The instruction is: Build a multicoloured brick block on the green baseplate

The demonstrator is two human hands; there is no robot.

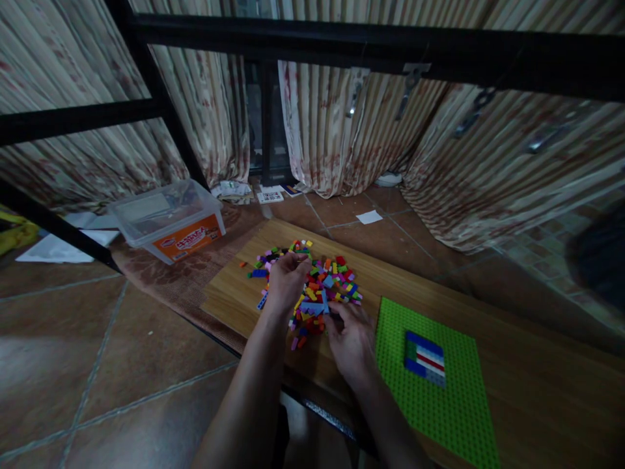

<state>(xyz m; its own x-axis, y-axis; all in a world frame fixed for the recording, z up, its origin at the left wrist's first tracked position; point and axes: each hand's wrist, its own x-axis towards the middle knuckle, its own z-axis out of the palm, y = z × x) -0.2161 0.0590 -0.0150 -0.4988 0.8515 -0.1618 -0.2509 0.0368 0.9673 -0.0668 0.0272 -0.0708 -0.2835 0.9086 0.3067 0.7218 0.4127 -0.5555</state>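
A pile of small colourful toy building bricks (336, 268) lies spread on the wooden board. My left hand (288, 279) is over the left part of the pile, thumb and fingers pinched together; what is between them, if anything, is too small to make out. At the pile's near right edge, my right hand (352, 333) is closed on light blue bricks (312, 307), one long piece with another standing across its end. Right of this hand lies a green studded baseplate (442, 417). On it sits a flat block of bricks (424, 357) in blue, white, red, green and grey-blue.
A clear plastic box (168, 215) with an orange label stands left of the board (244, 281), on a brown cloth (146, 270). Black metal bars (312, 36) cross above. Beyond are striped curtains (332, 130), and a white paper (370, 217) lies on the tiled floor.
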